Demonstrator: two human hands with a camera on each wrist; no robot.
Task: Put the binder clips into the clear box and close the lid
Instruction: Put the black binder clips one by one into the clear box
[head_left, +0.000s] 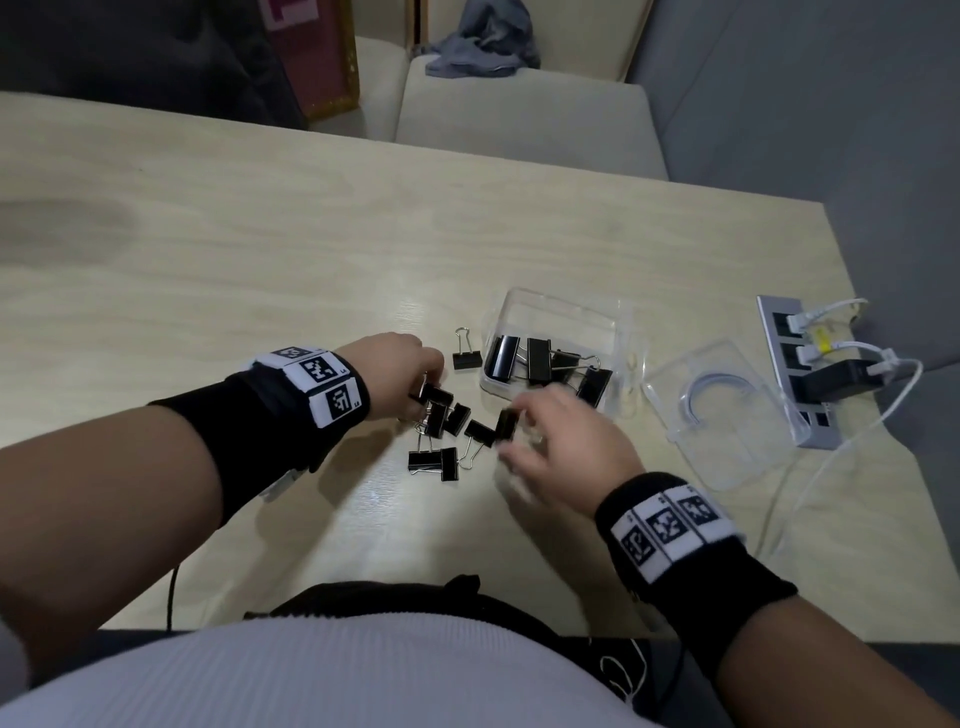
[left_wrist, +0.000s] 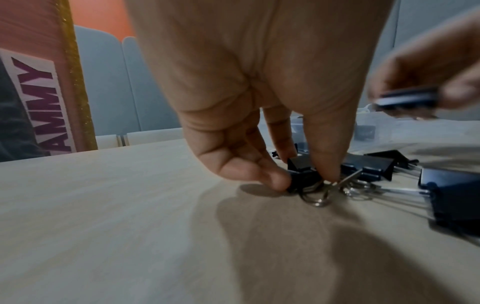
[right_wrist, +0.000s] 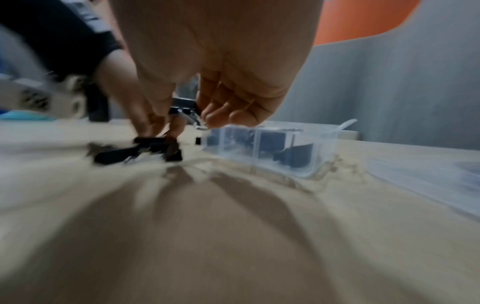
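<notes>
Left hand (head_left: 402, 371) is down on the desk (head_left: 208, 270), at the left end of a loose pile of black binder clips (head_left: 441, 441). Its fingers (left_wrist: 259, 170) and thumb are curled narrow and pinch one clip (left_wrist: 302, 174) by the black body, wire handles poking out underneath; that clip sits on the desk surface. The other loose clips lie touching or overlapping just right of it, near the front-middle of the desk. One single clip (head_left: 466, 353) sits apart, farther back, between the pile and the clear box (head_left: 558, 353).

Right hand (head_left: 566, 447) is just right of the pile, blurred. Fingers (right_wrist: 226, 107) are curled, thumb and forefinger pinching a black clip (head_left: 506, 423) held off the desk; it shows in the right wrist view too, wire handle hanging down.

Clear box stands open just behind the right hand, with several clips already inside. Its clear lid (head_left: 727, 415) lies flat on the desk to the right of the box, apart from it. A power strip (head_left: 784, 353) with white cables plugged in sits at the right desk edge, just beyond the lid.
</notes>
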